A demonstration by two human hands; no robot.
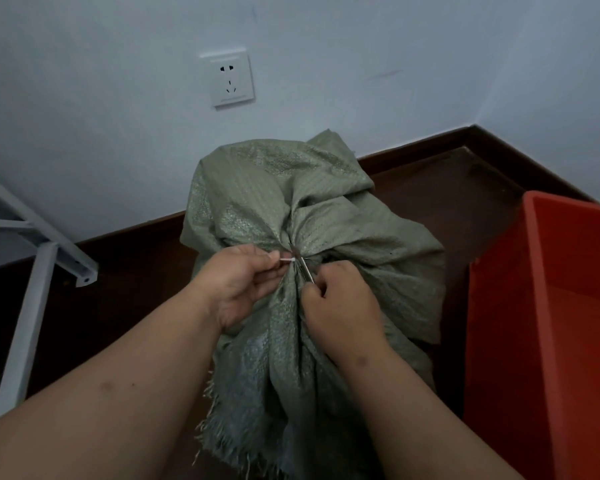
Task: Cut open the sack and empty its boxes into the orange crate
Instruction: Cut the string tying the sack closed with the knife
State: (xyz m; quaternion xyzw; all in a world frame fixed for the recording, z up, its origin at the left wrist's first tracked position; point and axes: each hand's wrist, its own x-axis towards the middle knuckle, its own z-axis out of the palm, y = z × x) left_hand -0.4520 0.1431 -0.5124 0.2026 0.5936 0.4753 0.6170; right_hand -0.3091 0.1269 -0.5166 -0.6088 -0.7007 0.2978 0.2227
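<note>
Where the grey-green woven plastic sack (291,216) is gathered into a tight neck, directly between the two hands, the coming cut is decided. A thin white tie (287,260) at that neck is pinched by the fingers of the left hand (243,284) and drawn out sideways toward that hand, so its free end lies roughly crosswise to the sack's length. A slim metal blade (305,270), whether of scissors or a knife cannot be told, is gripped in the curled fingers of the right hand (340,306), and its long axis runs up and away from that hand, with the tip just at the knot, touching or nearly touching the tie. The right hand is thus the nearer one for cutting, while the tie is held taut by the left. The sack's bulging body lies beyond both hands against the wall, and its frayed open end trails back beneath the forearms. A large orange plastic crate (548,306) stands just beyond the right hand, beside the sack. No boxes are visible; the sack is judged not yet opened.
</note>
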